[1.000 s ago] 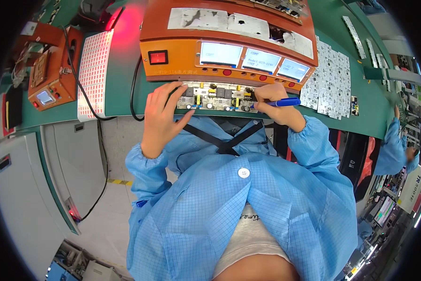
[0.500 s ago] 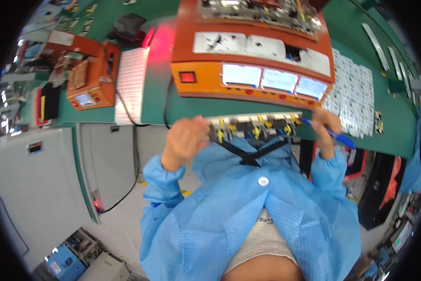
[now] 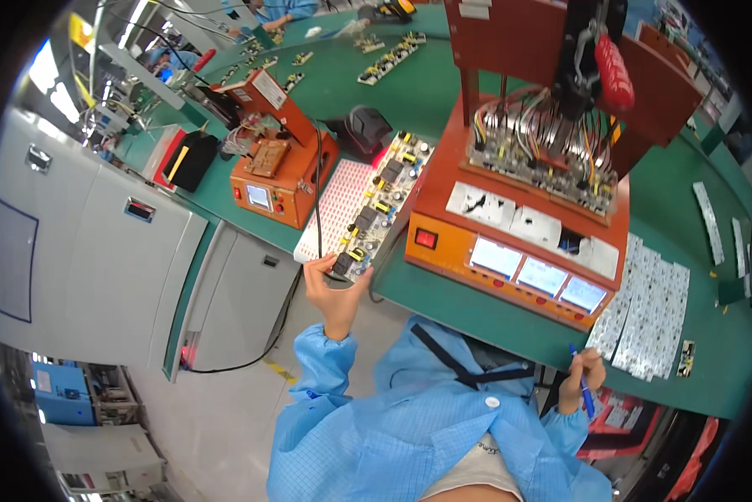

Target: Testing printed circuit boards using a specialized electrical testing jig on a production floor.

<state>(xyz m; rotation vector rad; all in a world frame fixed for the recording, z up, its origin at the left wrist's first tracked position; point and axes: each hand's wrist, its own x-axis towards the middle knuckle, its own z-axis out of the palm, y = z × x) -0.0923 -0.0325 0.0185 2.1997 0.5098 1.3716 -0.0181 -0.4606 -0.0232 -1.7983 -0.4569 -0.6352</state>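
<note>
My left hand (image 3: 336, 294) grips the near end of a long circuit board panel (image 3: 377, 207), thumb on one edge and fingers on the other. The panel carries black transformers, yellow parts and round capacitors, and slants away from me. It lies over or just above the right side of a white sheet with rows of red marks (image 3: 336, 205); I cannot tell if they touch. Closed around a blue pen (image 3: 587, 396), my right hand (image 3: 583, 376) is at the bench's front edge, near silvery printed sheets (image 3: 654, 314).
An orange test machine (image 3: 518, 280) with lit displays and a wired fixture stands right of the panel. A smaller orange tester (image 3: 284, 188) is to the left. Behind the panel sits a black handheld device (image 3: 366, 130). Other board panels (image 3: 392, 58) lie farther back on the green bench (image 3: 443, 305).
The panel has gone from lying crosswise before the large machine to the left, over the marked sheet. My right hand has come off it, keeping the pen. My view has turned leftward.
</note>
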